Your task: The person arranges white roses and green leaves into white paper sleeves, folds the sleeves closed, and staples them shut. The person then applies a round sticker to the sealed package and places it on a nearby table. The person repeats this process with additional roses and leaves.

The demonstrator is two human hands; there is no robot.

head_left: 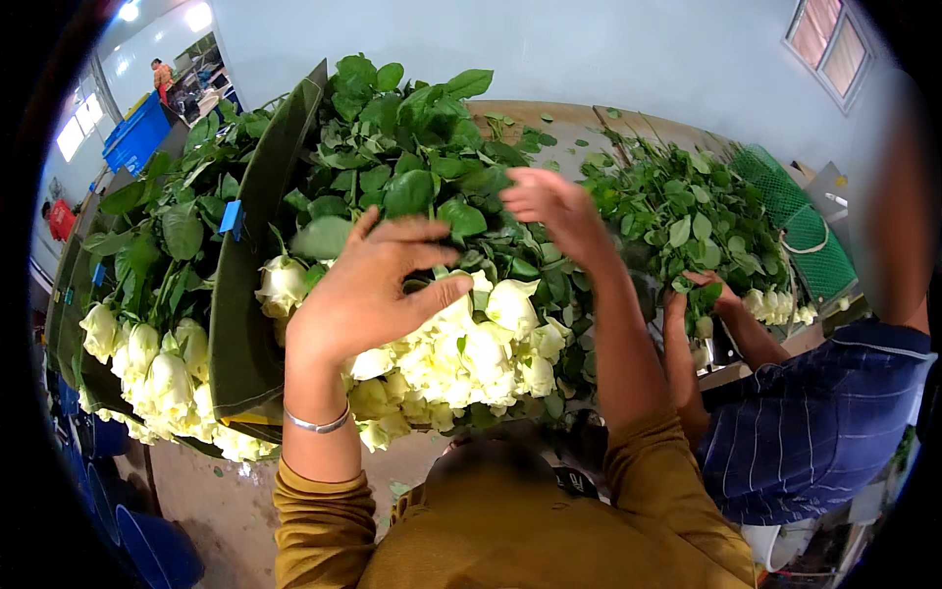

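1. The left hand [368, 290] is raised over a heap of white roses [461, 348], fingers spread and released, gripping nothing; the thumb points right across the blooms and the fingertips reach up toward the rose leaves [412, 167].
2. A thin silver bangle [316, 424] circles the left wrist, above a mustard-yellow sleeve [319, 520].
3. The right hand [554, 206] is held higher and further back, over the dark foliage of the same heap; its fingers curl loosely and I cannot tell whether they pinch a leaf or stem.
4. The white roses lie directly in front of the person, on the table, blooms facing the body and leafy stems pointing away toward the far wall.
5. Just left of this heap stands a dark green divider panel [245, 294] with a small blue clip [232, 218] on its edge.
6. Beyond the divider lies a second bunch of white roses [147, 368], blooms also toward the near edge, well apart from both hands.
7. On the right, another person in a blue striped shirt [814, 432] handles a third pile of roses [687, 216]; that person's hand [711, 290] rests among its stems.
8. Green plastic mesh [795, 216] lies past that pile.
9. A blue crate [137, 133] stands far off at the upper left.
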